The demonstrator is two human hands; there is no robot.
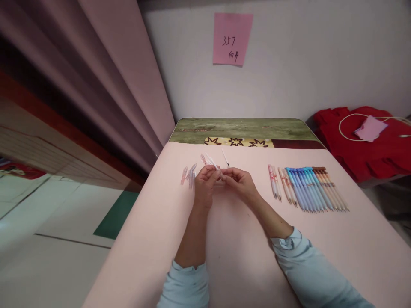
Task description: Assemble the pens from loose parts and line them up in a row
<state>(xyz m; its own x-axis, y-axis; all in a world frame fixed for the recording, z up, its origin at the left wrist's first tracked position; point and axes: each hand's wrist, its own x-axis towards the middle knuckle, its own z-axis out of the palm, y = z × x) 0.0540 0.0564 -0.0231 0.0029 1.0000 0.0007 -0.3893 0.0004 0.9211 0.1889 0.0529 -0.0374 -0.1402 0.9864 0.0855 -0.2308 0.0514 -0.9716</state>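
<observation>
Both hands meet over the middle of the pale pink table (231, 256). My left hand (204, 184) is closed in a pinch on a thin white pen part (212, 162) that sticks up and away from the fingers. My right hand (240, 182) is closed too, its fingertips touching the same part at the near end. A loose pen refill (225, 158) lies just beyond the hands. Several small pen caps and pieces (189, 174) lie to the left of my left hand. To the right lies a neat row of pens (306, 187), pink-white, blue and tan.
A green patterned cloth (240, 128) covers the table's far end against the white wall. A pink note (232, 38) is stuck on the wall. Red fabric (366, 145) with a white cable and a pink paper lies at the right. A curtain (105, 85) hangs on the left.
</observation>
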